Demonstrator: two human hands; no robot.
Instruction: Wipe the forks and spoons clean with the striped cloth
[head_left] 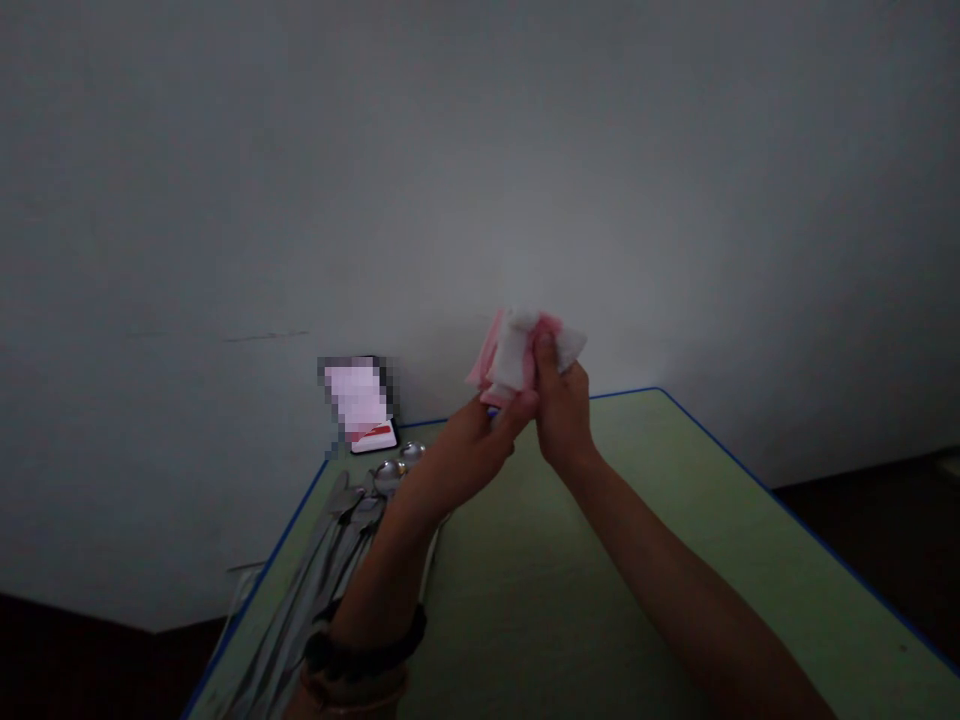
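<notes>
Left hand (465,450), right hand (564,415) grip tissue (516,352) (between fingers (545,352)).

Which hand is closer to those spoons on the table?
The left hand is nearer, just to the right of the spoons. The right hand is farther right, past the left hand, with the pink and white tissue held between them.

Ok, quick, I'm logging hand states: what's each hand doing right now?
Left hand: closed, holding the crumpled white and pink paper from below.
Right hand: closed, holding the same paper, thumb across its front.
</notes>
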